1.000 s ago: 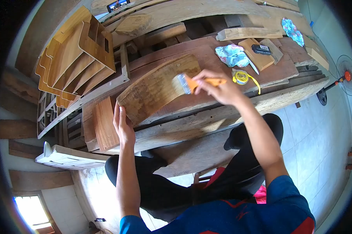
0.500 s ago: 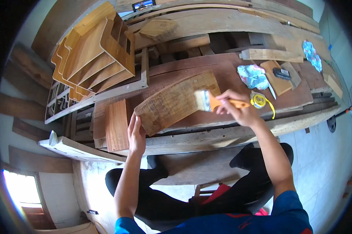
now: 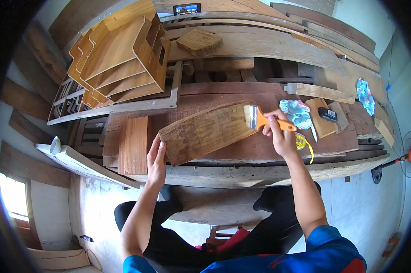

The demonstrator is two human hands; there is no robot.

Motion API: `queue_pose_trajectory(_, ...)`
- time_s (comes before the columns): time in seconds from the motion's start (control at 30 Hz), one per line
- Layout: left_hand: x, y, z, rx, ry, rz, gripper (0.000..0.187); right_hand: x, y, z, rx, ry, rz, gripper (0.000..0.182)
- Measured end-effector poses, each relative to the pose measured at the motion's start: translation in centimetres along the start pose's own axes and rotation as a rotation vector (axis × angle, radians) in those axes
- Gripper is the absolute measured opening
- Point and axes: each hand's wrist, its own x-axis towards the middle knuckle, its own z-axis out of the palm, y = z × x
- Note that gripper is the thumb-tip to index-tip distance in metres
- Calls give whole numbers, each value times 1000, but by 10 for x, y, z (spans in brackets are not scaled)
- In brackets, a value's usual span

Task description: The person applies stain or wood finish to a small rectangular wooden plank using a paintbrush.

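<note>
A rough brown wooden board [image 3: 205, 132] lies slanted over the reddish plank surface [image 3: 192, 100]. My left hand [image 3: 157, 160] grips its lower left end, thumb and fingers at the edge. In my right hand [image 3: 278, 132] is a paintbrush [image 3: 262, 120] with an orange handle and pale bristles. The bristles touch the board near its right end. Just beyond my right hand, a yellow tape measure [image 3: 300, 141] and a crumpled blue cloth [image 3: 297, 113] lie on the planks.
A wooden tray organizer [image 3: 119, 59] stands at the back left. A reddish wood block [image 3: 135, 145] lies left of my left hand. A black object [image 3: 327, 114] rests on a small board at the right. A phone [image 3: 187, 9] stands at the back.
The view has shifted. The brush has moved right along the board, and its bristles are now at the right end. My left hand still holds the other end.
</note>
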Motion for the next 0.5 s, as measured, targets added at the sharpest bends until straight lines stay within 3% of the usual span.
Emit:
queue_pose_trajectory(0.1,-8,4,3,11,-21,39,72,11,6,11,-22,92,-80,22)
queue_pose_trajectory(0.37,2,4,11,-71,-32,184,58,3,-15,10,-38,241,-35,25)
queue_pose_trajectory(0.43,1,13,16,-59,-10,165,59,-6,-16,2,-88,75,86,26)
queue_pose_trajectory(0.5,3,12,13,-75,-24,148,64,-22,-18,14,101,-23,119,24)
